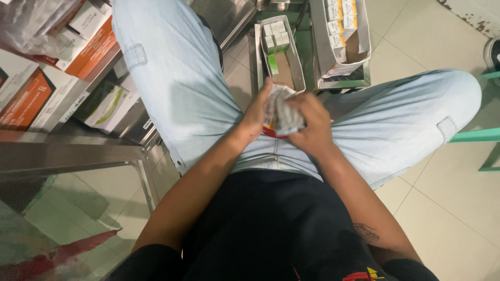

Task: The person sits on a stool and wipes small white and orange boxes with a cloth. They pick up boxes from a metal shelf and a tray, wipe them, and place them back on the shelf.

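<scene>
Two hands of mine meet over my lap, both closed on the same thing: a small bundle of silvery foil blister strips with a red and white edge (281, 115). My left hand (255, 115) cups it from the side, fingers stretched up along its left edge and thumb tucked behind. My right hand (311, 125) is curled over it from the right, fingertips pressing into the foil. The bundle sits between my thighs, held just above my pale blue denim jeans (177, 78), with my black shirt (271, 229) below it in the view.

Just beyond my hands, on the tiled floor between my knees, lies a long grey cardboard tray (297, 73) holding a few small white and green boxes (276, 36) at its far end. Beside it to the right stands a second grey tray (319, 47) packed with small white and yellow boxes (337, 21).

To my left is a steel shelf unit (73, 151) stacked with orange and white cartons (31, 99). At the right edge a green metal frame (476, 136) shows against the pale floor tiles (453, 208).
</scene>
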